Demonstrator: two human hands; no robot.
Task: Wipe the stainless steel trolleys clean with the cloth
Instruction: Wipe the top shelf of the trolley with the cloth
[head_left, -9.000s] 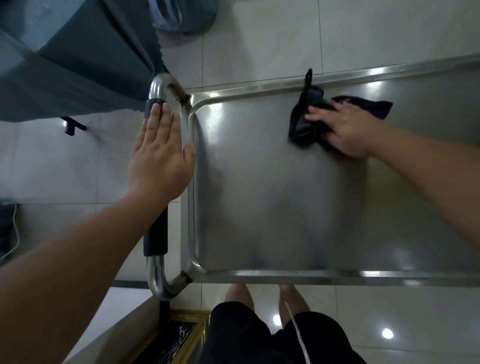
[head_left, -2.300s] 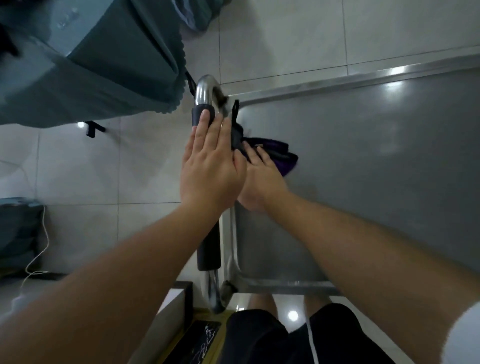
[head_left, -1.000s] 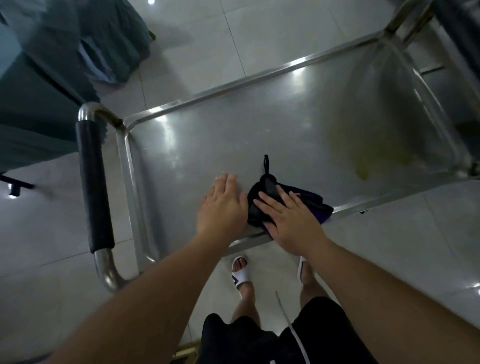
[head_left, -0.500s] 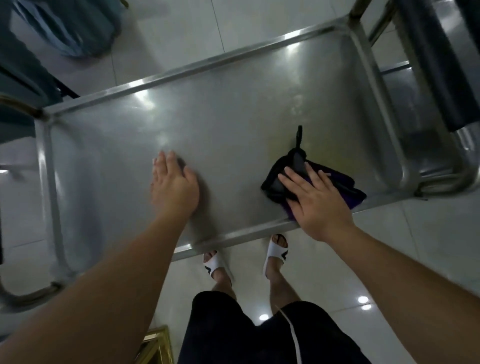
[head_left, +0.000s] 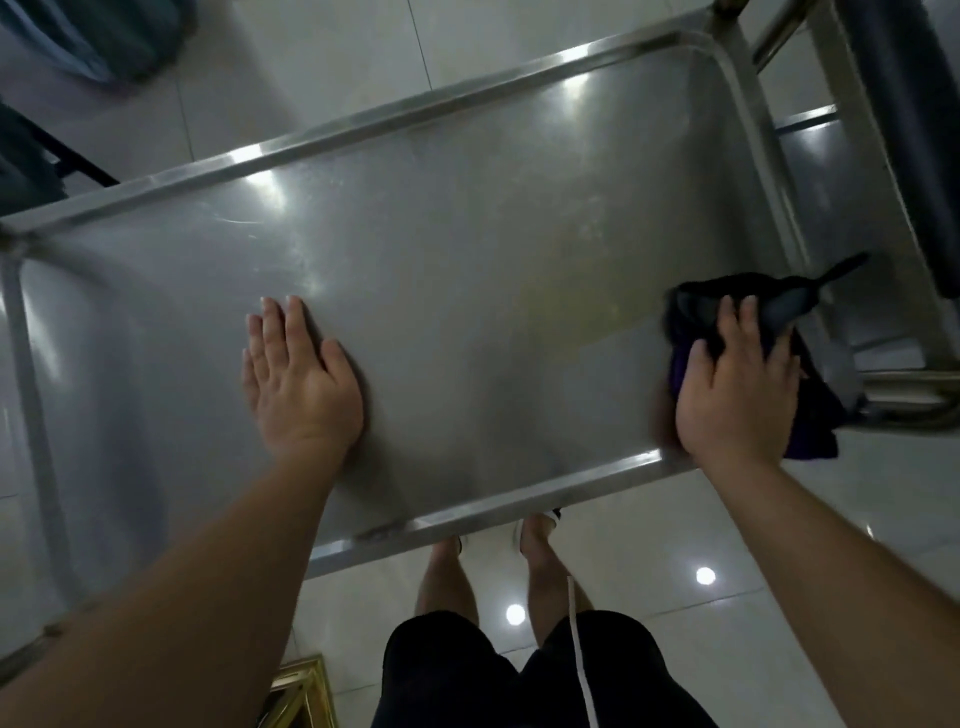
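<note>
The stainless steel trolley (head_left: 467, 249) fills the view, its flat top tray rimmed by a raised edge. My left hand (head_left: 298, 382) lies flat and open on the tray, left of the middle. My right hand (head_left: 737, 384) presses a dark black-and-purple cloth (head_left: 810, 410) against the tray's near right corner. The cloth bunches under my fingers and spills over the right rim, with a small loop sticking out at its far end. A faint yellowish stain (head_left: 576, 317) shows on the steel between my hands.
A second trolley with a dark padded handle (head_left: 904, 130) stands against the right end. Teal fabric (head_left: 104, 41) hangs at the upper left. Glossy tiled floor (head_left: 779, 545) surrounds the trolley; my legs and sandalled feet (head_left: 535, 525) are below the near rim.
My right hand has slid the cloth rightward along the near side to the tray's right corner. My left hand stays flat on the tray. The view has shifted right.
</note>
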